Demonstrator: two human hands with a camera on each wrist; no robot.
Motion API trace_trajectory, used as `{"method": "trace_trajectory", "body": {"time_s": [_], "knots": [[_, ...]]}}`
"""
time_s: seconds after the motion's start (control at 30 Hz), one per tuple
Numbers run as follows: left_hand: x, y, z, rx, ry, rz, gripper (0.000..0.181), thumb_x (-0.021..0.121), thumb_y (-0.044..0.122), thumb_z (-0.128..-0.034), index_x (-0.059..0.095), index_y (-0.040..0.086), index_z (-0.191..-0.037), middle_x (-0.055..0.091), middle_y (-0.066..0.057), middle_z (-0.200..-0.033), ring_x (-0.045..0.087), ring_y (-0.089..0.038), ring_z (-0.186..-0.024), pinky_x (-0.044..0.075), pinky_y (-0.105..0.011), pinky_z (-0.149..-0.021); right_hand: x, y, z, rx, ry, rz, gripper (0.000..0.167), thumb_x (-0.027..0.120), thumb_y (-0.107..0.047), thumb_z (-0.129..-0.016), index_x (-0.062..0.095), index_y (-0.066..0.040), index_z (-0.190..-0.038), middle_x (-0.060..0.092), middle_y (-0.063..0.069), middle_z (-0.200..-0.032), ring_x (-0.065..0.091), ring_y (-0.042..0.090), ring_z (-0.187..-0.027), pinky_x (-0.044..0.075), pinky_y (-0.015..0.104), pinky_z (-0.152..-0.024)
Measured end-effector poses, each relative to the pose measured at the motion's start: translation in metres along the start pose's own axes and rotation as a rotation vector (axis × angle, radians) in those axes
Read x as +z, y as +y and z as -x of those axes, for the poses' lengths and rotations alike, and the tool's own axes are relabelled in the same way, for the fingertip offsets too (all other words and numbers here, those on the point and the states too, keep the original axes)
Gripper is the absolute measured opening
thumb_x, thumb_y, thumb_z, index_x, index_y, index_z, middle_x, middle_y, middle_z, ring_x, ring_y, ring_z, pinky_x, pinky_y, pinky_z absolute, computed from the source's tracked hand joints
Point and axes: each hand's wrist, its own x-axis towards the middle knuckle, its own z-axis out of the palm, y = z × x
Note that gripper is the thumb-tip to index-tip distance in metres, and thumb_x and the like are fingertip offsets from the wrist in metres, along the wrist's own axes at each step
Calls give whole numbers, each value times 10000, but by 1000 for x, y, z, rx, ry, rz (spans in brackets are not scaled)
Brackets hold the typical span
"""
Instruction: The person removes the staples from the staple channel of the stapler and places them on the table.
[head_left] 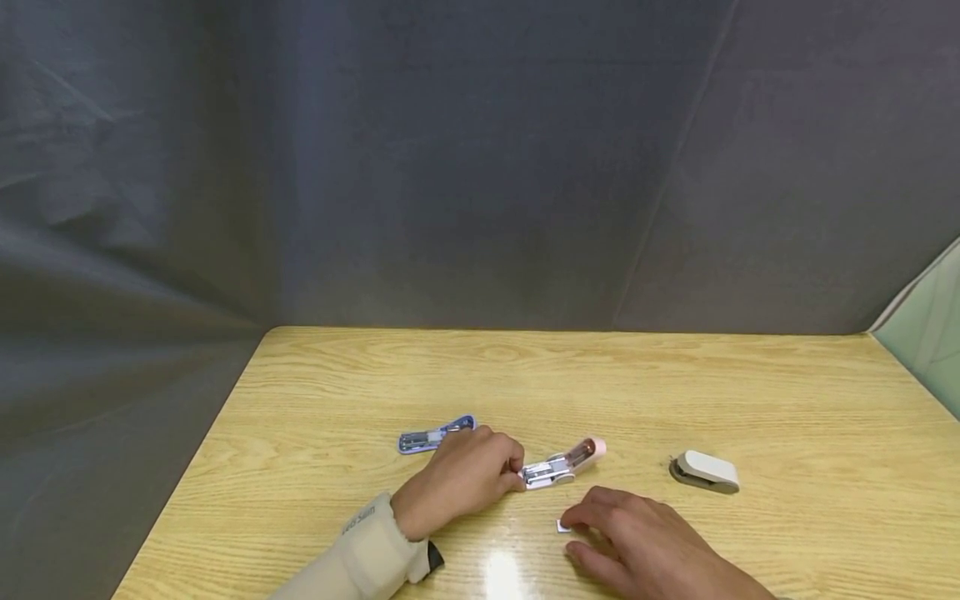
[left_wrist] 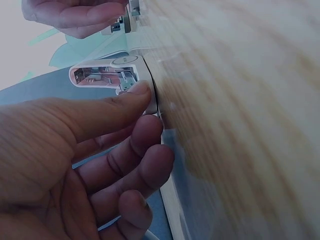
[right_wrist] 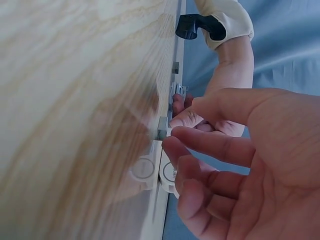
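The pink-and-white stapler (head_left: 557,470) lies opened out on the table, its metal channel showing. My left hand (head_left: 467,473) pinches its left end; in the left wrist view the thumb of this hand (left_wrist: 75,155) lies on the end of the stapler (left_wrist: 111,75). Nearer the front edge, my right hand (head_left: 645,537) has a fingertip at a small white-and-blue piece (head_left: 562,527). From the right wrist, a small grey block (right_wrist: 162,128) stands on the table by the fingertips of the right hand (right_wrist: 225,160), whose thumb and fingers are apart.
A blue stapler (head_left: 435,437), also opened out, lies behind my left wrist. To the right is a white-and-grey stapler (head_left: 705,472), folded closed. Dark sheeting (head_left: 480,167) hangs behind the wooden table (head_left: 360,367) and at its left side.
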Motion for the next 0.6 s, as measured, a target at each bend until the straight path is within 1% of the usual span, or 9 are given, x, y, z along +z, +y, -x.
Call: {"method": "trace_trajectory", "body": {"time_s": [0.13,0.23,0.3,0.37,0.47,0.57,0.6], "knots": [[0,0,0,17,4,-10,219,837,292,-874,677,259,-729,527,198,-648,447,-18,-537,385,-238,-546,-1,0,1,-14,27,5,193,670,-345,-1019,753,-194,-1107,636,-182,-1085,601,-10,-926,534,293,-730],[-1,0,0,33,8,-20,225,831,286,-882,664,247,-736,541,196,-663,451,-13,-538,389,-231,-547,-4,0,3,-1,35,30,198,664,-359,-1022,748,-211,-1124,627,-183,-1107,606,14,-960,539,307,-757],[-1,0,0,36,8,-28,228,825,286,-889,659,246,-739,543,195,-664,453,-10,-541,391,-231,-550,-6,0,4,16,31,57,235,653,-392,-1024,734,-224,-1167,614,-177,-1147,596,43,-1011,541,326,-783],[0,0,1,42,14,-41,220,817,281,-901,664,247,-747,542,199,-664,452,-5,-540,390,-230,-548,-7,0,7,26,51,105,293,660,-413,-1015,709,-223,-1233,600,-163,-1200,581,75,-1063,540,351,-814],[1,2,3,55,24,-65,210,808,281,-911,669,246,-757,525,201,-652,436,-4,-531,378,-230,-536,-7,1,12,-5,143,193,409,732,-391,-967,662,-207,-1325,583,-131,-1269,564,105,-1112,538,367,-834],[0,4,5,70,31,-90,215,803,291,-910,662,239,-757,497,191,-627,410,-9,-512,361,-226,-508,-7,4,17,-64,268,289,534,823,-346,-886,637,-182,-1359,583,-89,-1298,569,128,-1140,539,387,-847],[-1,5,6,73,30,-96,224,805,300,-908,655,238,-754,486,186,-618,400,-14,-506,354,-227,-501,-7,5,19,-75,297,312,567,839,-348,-867,631,-177,-1366,583,-72,-1304,570,136,-1142,543,391,-838]]}}
